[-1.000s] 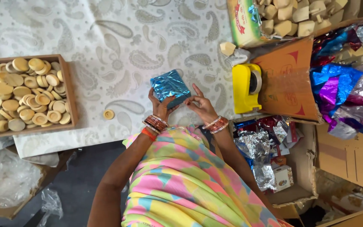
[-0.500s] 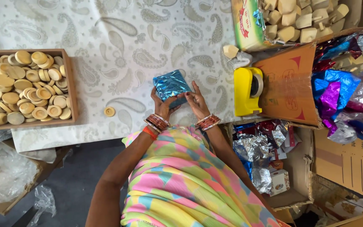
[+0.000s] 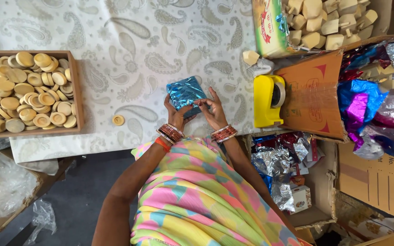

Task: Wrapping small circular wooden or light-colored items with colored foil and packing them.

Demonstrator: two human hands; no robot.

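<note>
Two hands are closed on the blue foil-wrapped block (image 3: 185,94), held on the patterned cloth (image 3: 128,41) left of the yellow tape dispenser (image 3: 268,100). Compared with a second ago, the right hand (image 3: 214,110) has been brought onto the foil's near edge beside the left hand (image 3: 175,114), so a fold is judged to be pressed down.

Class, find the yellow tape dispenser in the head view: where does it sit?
The yellow tape dispenser sits on the patterned cloth, just right of the hands, against the tilted brown cardboard box.
</note>
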